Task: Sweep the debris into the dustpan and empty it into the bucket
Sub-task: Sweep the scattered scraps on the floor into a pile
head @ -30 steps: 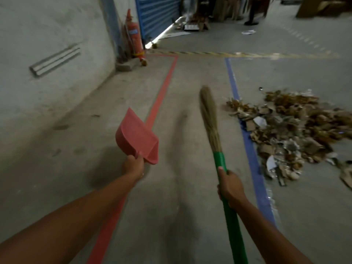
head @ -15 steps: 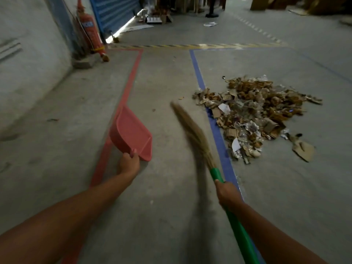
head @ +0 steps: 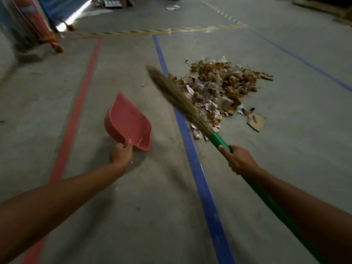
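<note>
A pile of debris [head: 222, 88], torn cardboard, paper and dry scraps, lies on the concrete floor right of the blue line. My left hand [head: 121, 154] grips the handle of a red dustpan [head: 128, 121], held off the floor with its mouth pointing away. My right hand [head: 241, 161] grips the green handle of a straw broom [head: 177, 98]. The bristles slant up and left across the near left edge of the pile. No bucket is in view.
A blue floor line [head: 190, 149] runs between my hands, and a red floor line [head: 76, 103] lies to the left. A red fire extinguisher [head: 36, 21] stands by the wall at far left. Yellow-black hazard tape [head: 162, 31] crosses the floor beyond. Clutter sits at the far back.
I have moved closer to the debris pile and my view has turned right. The broom head has tilted from upright to leaning left over the pile's edge. Both hands keep their grips.
</note>
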Motion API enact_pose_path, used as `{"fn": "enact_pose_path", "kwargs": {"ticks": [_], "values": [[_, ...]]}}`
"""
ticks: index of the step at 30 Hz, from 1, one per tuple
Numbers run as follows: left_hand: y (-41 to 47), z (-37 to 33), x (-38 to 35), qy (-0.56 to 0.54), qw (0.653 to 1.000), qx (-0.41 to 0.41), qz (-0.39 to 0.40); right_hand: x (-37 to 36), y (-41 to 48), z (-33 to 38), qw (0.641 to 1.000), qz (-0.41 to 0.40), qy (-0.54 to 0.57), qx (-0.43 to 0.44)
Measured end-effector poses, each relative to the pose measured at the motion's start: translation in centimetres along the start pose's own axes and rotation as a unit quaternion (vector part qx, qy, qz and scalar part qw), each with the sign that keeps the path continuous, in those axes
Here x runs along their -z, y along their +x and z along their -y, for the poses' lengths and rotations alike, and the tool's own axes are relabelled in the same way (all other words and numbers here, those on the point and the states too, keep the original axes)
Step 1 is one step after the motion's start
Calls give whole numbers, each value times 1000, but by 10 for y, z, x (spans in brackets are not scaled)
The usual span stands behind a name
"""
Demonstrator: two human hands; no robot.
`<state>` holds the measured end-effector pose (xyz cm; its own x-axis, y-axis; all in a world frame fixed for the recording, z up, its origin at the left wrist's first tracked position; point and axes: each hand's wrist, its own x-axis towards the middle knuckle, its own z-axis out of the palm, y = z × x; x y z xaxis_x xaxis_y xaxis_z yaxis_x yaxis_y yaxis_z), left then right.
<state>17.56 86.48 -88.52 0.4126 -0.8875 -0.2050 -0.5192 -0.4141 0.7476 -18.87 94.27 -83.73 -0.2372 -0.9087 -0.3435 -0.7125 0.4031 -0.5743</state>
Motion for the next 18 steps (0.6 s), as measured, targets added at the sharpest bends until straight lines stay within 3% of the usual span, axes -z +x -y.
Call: {"fn": "enact_pose_path", "kwargs": {"ticks": [8,12,18], "values": [[34,34,-11,51,996,35,-61,-15,-27,-120,979,97,-178,16],[-24,-12,0,29,997,52,-56,9,-8,-139,984,62,-162,-37],[-50,-66,-8,-30,998,39,-33,76,26,-107,994,4,-75,-78]]}}
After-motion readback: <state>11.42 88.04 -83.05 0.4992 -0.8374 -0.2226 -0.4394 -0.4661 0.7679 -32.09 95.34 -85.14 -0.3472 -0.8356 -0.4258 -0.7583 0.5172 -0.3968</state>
